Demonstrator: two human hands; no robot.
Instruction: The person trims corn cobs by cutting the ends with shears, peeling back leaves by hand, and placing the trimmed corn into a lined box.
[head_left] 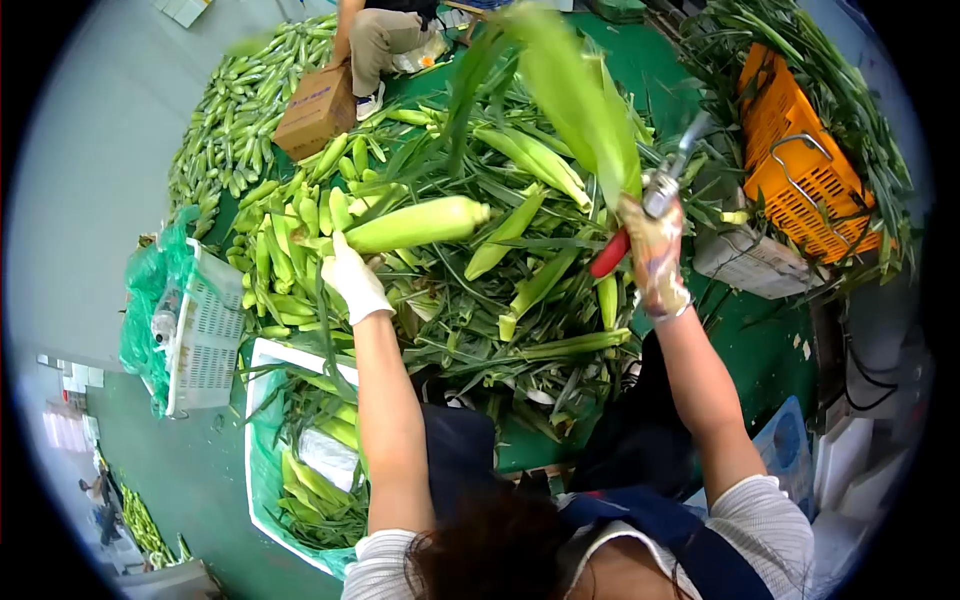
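My left hand, in a white glove, is closed on the tip end of a pale green ear of corn, which points right over the pile. My right hand, in a patterned glove, grips pruning shears with a red handle and metal blades pointing up and right. Green corn husk, blurred by motion, rises from the thumb side of that hand; whether the fingers pinch it is unclear. Below both hands lies a heap of loose husks and leaves with several ears among them.
A white crate lined with green plastic holds corn at lower left; another white basket stands behind it. An orange crate with leaves is at right. A seated person touches a cardboard box beside heaped corn.
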